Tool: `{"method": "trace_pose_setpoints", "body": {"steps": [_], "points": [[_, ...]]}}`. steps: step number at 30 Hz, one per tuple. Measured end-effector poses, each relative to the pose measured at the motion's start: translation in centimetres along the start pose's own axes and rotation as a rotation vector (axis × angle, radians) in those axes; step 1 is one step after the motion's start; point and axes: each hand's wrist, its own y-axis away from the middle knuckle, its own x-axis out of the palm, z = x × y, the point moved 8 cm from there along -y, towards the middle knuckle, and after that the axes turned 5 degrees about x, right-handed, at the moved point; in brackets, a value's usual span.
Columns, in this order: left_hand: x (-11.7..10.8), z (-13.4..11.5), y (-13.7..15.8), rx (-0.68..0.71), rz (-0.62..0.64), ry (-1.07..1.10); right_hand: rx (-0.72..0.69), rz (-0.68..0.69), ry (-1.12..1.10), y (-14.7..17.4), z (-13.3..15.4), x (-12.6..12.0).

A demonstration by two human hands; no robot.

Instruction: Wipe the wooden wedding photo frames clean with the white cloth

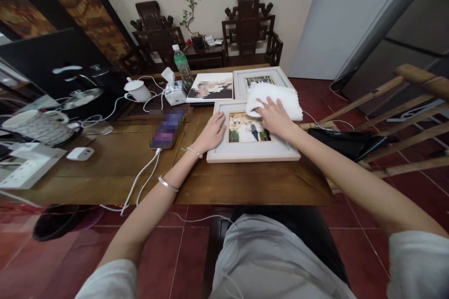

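A light-wood picture frame (256, 153) with a small photo in its middle lies flat on the table before me. My left hand (212, 131) rests on its left edge, fingers stretched out over the border. In my right hand (274, 116) is a folded white towel (280, 98), pressed down on the upper right of the frame; the fingers spread over its near edge. Part of the towel hangs past the frame's right side. Behind it lies a second picture frame (242, 79), partly covered by the towel. Left of that one is a white-bordered photo panel (210, 85).
A smartphone (167, 129) on a white cable lies left of the frame. Farther left stand a tissue box (175, 93), a green-labelled bottle (182, 66), a lidded white cup (137, 89) and a power strip (21, 168). A wooden chair (414, 121) is at the right.
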Motion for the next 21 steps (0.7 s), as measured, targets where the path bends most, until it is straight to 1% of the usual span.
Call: {"method": "trace_pose_setpoints", "body": {"steps": [1,3,5,7,10,13,15,16,18,21], "points": [[0.0,0.0,0.0,-0.003,0.003,-0.003,0.011,-0.005,0.009,-0.6,-0.3,0.2],[-0.1,-0.1,0.0,-0.012,0.011,-0.012,-0.018,0.008,0.030,-0.8,-0.1,0.6],[-0.1,-0.1,0.0,-0.019,0.015,-0.019,-0.094,0.034,0.059,0.3,0.8,0.8],[-0.1,-0.2,0.0,-0.023,0.010,-0.021,-0.164,0.054,0.078,2.2,1.8,0.6],[-0.1,-0.3,-0.1,-0.026,0.007,-0.020,-0.243,0.108,0.060,5.8,3.0,-0.8],[-0.1,-0.5,-0.2,-0.032,0.008,-0.016,-0.340,0.228,-0.042,9.4,4.5,-3.0],[-0.2,-0.5,-0.2,-0.037,0.002,-0.006,-0.396,0.279,-0.113,11.2,5.7,-4.4],[-0.3,-0.6,-0.2,-0.038,-0.001,-0.002,-0.415,0.280,-0.138,11.7,6.3,-4.9],[-0.3,-0.6,-0.2,-0.037,-0.001,0.003,-0.432,0.238,-0.164,11.9,7.1,-5.1],[-0.3,-0.5,-0.1,-0.025,0.005,-0.003,-0.410,0.166,-0.166,10.0,6.9,-3.4]]}}
